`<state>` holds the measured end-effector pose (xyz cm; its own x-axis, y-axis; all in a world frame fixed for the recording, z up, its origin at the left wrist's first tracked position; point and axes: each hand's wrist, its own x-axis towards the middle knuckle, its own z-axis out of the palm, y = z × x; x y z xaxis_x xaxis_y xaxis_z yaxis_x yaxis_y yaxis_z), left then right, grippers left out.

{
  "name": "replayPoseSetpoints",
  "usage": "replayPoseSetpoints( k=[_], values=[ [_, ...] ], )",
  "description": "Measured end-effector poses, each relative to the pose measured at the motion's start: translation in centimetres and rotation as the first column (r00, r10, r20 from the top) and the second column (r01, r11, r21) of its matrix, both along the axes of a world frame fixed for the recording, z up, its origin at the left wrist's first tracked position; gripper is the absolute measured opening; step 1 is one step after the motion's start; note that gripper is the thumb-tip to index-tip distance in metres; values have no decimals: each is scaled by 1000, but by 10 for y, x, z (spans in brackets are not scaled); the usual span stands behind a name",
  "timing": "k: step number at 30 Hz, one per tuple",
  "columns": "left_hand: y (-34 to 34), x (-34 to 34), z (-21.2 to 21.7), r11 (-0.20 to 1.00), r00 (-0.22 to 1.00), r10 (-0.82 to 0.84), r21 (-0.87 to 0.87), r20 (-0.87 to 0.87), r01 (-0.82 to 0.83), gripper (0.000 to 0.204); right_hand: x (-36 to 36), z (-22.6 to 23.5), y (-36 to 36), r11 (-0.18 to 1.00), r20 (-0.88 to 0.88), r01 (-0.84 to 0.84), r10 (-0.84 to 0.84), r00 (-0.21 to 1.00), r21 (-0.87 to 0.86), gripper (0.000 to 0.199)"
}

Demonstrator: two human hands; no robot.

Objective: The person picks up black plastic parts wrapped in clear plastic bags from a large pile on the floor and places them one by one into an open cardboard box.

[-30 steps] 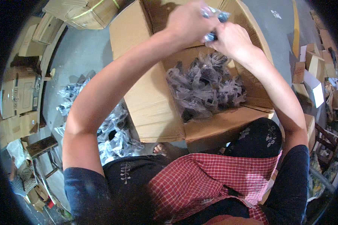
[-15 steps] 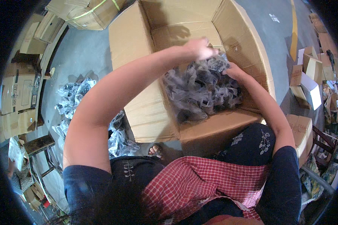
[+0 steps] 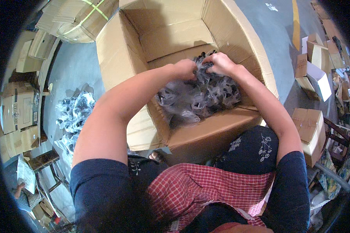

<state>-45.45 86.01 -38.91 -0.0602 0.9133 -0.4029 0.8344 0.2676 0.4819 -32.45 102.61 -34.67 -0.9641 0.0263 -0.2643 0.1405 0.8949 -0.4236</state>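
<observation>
A large open cardboard box (image 3: 206,134) stands before me, holding a heap of clear plastic bags (image 3: 217,91) with dark pieces inside that I cannot make out. Both my hands are over the far part of this heap, close together. My left hand (image 3: 186,69) has its fingers curled at the side of one plastic bag with dark contents (image 3: 202,72), the fingertips partly hidden. From the right, my right hand (image 3: 221,64) grips the top of that same bag with bent fingers.
On the floor to the left lie more plastic-bagged pieces (image 3: 76,110). A strapped cardboard bundle (image 3: 81,25) is beyond them. Stacked cartons (image 3: 17,105) and a dark stool (image 3: 44,160) line the left side. Right of the box stand a closed carton (image 3: 309,128) and opened small boxes (image 3: 317,79).
My left hand has come down from above the heap to the bag. My right hand has moved left and up, beside it. The view has shifted slightly.
</observation>
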Motion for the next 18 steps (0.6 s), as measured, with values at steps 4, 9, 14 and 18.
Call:
replayPoseSetpoints(
  k=[4,9,14,18],
  values=[
    [6,-1,1,995,999,-33,-97,-25,30,28,5,13,-6,998,78,52,-50,996,-31,42],
    [8,15,12,996,998,-69,-54,12,70,43,19,-13,-10,990,102,15,-29,994,142,50],
    [6,-3,16,959,965,-259,-110,50,263,59,-11,13,-15,998,248,7,10,969,-68,65],
    [-5,-13,78,989,995,-73,-121,72,81,91,-16,1,14,795,462,189,126,878,-576,86]
  ],
)
